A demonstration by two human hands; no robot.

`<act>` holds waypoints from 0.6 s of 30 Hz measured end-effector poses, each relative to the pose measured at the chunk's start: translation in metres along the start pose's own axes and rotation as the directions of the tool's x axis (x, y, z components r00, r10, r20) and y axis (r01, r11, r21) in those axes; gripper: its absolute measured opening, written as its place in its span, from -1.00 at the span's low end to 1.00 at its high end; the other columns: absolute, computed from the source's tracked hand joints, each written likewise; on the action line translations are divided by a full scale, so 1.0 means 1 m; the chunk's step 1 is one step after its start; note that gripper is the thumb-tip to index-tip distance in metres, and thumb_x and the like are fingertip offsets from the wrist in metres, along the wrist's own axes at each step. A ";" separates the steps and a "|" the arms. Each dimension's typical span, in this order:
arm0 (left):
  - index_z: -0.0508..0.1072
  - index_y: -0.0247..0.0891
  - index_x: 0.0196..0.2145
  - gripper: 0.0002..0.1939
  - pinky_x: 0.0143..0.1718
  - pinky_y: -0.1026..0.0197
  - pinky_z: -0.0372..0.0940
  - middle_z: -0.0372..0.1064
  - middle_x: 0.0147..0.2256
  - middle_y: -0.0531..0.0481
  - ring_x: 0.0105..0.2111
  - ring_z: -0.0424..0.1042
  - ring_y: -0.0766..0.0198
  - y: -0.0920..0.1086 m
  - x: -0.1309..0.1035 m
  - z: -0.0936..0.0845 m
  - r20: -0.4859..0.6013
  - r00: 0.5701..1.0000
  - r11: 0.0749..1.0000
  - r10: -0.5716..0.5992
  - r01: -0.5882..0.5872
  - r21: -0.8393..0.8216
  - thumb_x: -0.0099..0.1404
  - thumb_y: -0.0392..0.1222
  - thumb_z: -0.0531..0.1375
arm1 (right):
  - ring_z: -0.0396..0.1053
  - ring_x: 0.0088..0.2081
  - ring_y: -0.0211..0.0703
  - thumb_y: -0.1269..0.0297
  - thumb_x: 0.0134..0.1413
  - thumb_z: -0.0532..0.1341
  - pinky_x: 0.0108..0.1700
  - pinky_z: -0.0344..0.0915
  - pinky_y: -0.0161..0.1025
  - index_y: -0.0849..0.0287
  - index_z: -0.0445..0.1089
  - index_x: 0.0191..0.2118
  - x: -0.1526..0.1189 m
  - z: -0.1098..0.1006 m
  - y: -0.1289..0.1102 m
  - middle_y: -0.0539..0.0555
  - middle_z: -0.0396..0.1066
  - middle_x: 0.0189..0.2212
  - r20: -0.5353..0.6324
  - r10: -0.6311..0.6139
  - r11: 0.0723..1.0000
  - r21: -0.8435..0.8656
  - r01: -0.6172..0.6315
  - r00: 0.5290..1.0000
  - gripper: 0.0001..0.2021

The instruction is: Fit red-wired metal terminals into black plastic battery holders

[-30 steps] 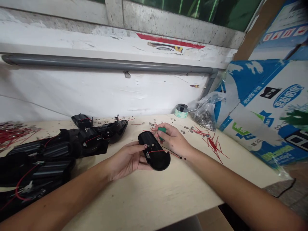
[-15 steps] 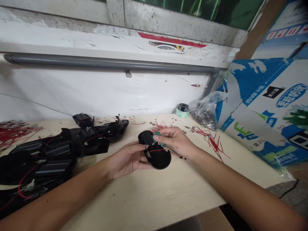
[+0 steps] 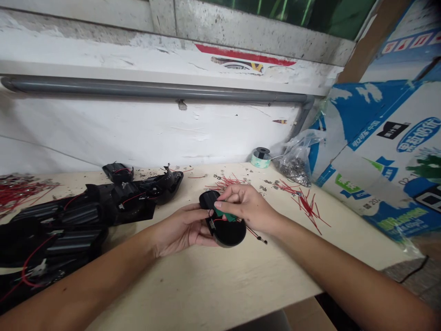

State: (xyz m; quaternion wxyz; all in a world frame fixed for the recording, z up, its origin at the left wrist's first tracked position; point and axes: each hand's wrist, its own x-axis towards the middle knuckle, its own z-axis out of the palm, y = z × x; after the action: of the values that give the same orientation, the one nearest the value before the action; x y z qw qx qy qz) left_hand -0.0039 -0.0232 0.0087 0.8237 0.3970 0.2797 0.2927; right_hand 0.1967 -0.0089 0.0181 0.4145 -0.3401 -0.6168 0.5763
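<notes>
My left hand (image 3: 188,230) grips a black plastic housing (image 3: 230,234) by its left side, thumb on top. The housing has a rounded, dish-like lower end and a ribbed upper end. Between the fingertips of my right hand (image 3: 246,204) is a green circuit board (image 3: 224,212), partly covered by those fingers and lying over the middle of the housing. A thin red and black wire (image 3: 254,235) trails out to the right beneath my right hand and ends in a small dark tip. Whether the board is seated or only resting there I cannot tell.
Several similar black housings (image 3: 76,214) with red wires crowd the table's left side. Loose red wires (image 3: 308,207) and small metal pieces lie behind and right. A spool (image 3: 261,157), a clear bag of metal parts (image 3: 294,165) and a blue-white carton (image 3: 379,161) stand at the right.
My right hand has brought the green board down and left over the housing's middle, with more of its face showing. The trailing wire has shifted slightly; my left hand keeps its grip.
</notes>
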 end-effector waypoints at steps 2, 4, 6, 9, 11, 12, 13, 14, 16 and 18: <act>0.46 -0.33 -0.03 -0.71 -0.16 0.07 0.48 0.52 -0.08 -0.25 -0.21 0.58 0.11 0.000 0.000 0.001 -0.006 1.000 1.000 0.000 0.000 0.005 0.30 -0.25 0.27 | 0.37 -0.57 -0.31 0.23 -0.03 0.44 -0.51 0.27 -0.37 0.20 0.39 -0.39 -0.001 0.001 0.000 -0.01 0.46 -0.57 0.005 0.011 1.000 0.017 -0.011 1.000 -0.76; 0.47 -0.33 -0.06 -0.73 -0.20 0.10 0.48 0.53 -0.13 -0.22 -0.26 0.58 0.15 0.000 -0.001 0.002 -0.016 1.000 1.000 0.003 -0.003 0.005 0.29 -0.25 0.28 | 0.35 -0.59 -0.32 0.24 -0.04 0.44 -0.53 0.25 -0.39 0.20 0.37 -0.42 -0.001 0.002 0.000 -0.01 0.46 -0.58 0.013 0.013 1.000 0.026 -0.014 1.000 -0.76; 0.48 -0.34 -0.08 -0.75 -0.21 0.12 0.48 0.54 -0.18 -0.19 -0.29 0.57 0.18 0.000 -0.001 0.003 -0.019 1.000 1.000 0.005 -0.005 0.008 0.28 -0.25 0.28 | 0.32 -0.60 -0.34 0.26 -0.03 0.43 -0.56 0.20 -0.41 0.20 0.36 -0.45 -0.002 0.003 -0.001 -0.03 0.44 -0.60 0.021 0.003 1.000 0.029 -0.003 1.000 -0.76; 0.49 -0.34 -0.10 -0.77 -0.24 0.15 0.47 0.54 -0.23 -0.15 -0.33 0.56 0.21 0.000 -0.002 0.003 -0.013 1.000 1.000 0.005 -0.004 0.011 0.28 -0.27 0.28 | 0.28 -0.62 -0.37 0.28 -0.02 0.42 -0.59 0.14 -0.43 0.21 0.36 -0.47 -0.002 0.003 -0.001 -0.04 0.42 -0.62 0.022 -0.009 1.000 0.013 0.008 1.000 -0.77; 0.50 -0.34 -0.09 -0.77 -0.25 0.17 0.47 0.54 -0.26 -0.14 -0.35 0.55 0.23 0.000 -0.001 0.003 -0.007 1.000 1.000 0.006 -0.005 0.014 0.27 -0.27 0.28 | 0.25 -0.63 -0.38 0.27 -0.01 0.42 -0.62 0.10 -0.44 0.21 0.36 -0.47 -0.001 0.002 0.000 -0.05 0.40 -0.63 0.028 -0.003 1.000 0.003 0.003 1.000 -0.77; 0.50 -0.33 -0.09 -0.76 -0.26 0.16 0.47 0.54 -0.27 -0.13 -0.36 0.55 0.23 0.000 -0.001 0.003 -0.004 1.000 1.000 0.006 -0.006 0.016 0.27 -0.28 0.27 | 0.23 -0.64 -0.39 0.27 -0.01 0.41 -0.63 0.08 -0.44 0.21 0.36 -0.47 -0.001 0.002 0.000 -0.06 0.39 -0.63 0.035 0.004 1.000 0.001 -0.004 0.999 -0.77; 0.50 -0.33 -0.09 -0.76 -0.25 0.16 0.47 0.54 -0.29 -0.12 -0.36 0.55 0.23 -0.001 -0.001 0.003 -0.003 1.000 1.000 0.008 -0.008 0.021 0.28 -0.28 0.27 | 0.22 -0.64 -0.39 0.26 0.00 0.41 -0.65 0.06 -0.44 0.20 0.36 -0.46 -0.001 0.002 0.001 -0.06 0.39 -0.63 0.043 0.011 1.000 -0.001 -0.011 0.999 -0.77; 0.50 -0.32 -0.09 -0.76 -0.25 0.16 0.47 0.54 -0.30 -0.11 -0.36 0.56 0.22 -0.001 -0.001 0.004 -0.004 1.000 1.000 0.009 -0.009 0.027 0.28 -0.27 0.27 | 0.21 -0.65 -0.39 0.25 0.01 0.41 -0.66 0.04 -0.44 0.20 0.36 -0.46 -0.001 0.002 0.001 -0.06 0.38 -0.63 0.048 0.016 1.000 -0.002 -0.016 0.999 -0.77; 0.50 -0.33 -0.09 -0.77 -0.25 0.17 0.47 0.54 -0.30 -0.13 -0.36 0.56 0.22 -0.001 -0.001 0.005 -0.011 1.000 0.999 0.010 -0.009 0.040 0.28 -0.26 0.28 | 0.19 -0.65 -0.40 0.26 0.01 0.41 -0.66 0.04 -0.44 0.20 0.37 -0.45 -0.002 0.001 0.001 -0.07 0.38 -0.62 0.053 0.020 1.000 -0.009 -0.020 0.998 -0.78; 0.50 -0.34 -0.09 -0.76 -0.25 0.18 0.47 0.54 -0.28 -0.15 -0.36 0.56 0.23 -0.001 -0.001 0.006 -0.018 1.000 0.999 0.012 -0.011 0.050 0.28 -0.25 0.28 | 0.20 -0.65 -0.40 0.28 0.00 0.41 -0.65 0.06 -0.43 0.20 0.38 -0.45 -0.002 0.002 0.001 -0.06 0.39 -0.61 0.048 0.016 1.000 -0.015 -0.015 0.999 -0.79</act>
State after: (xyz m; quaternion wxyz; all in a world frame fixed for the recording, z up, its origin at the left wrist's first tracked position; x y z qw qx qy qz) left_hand -0.0004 -0.0274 0.0110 0.8091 0.4164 0.2922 0.2941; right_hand 0.1960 -0.0109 0.0174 0.3928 -0.3339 -0.6280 0.5830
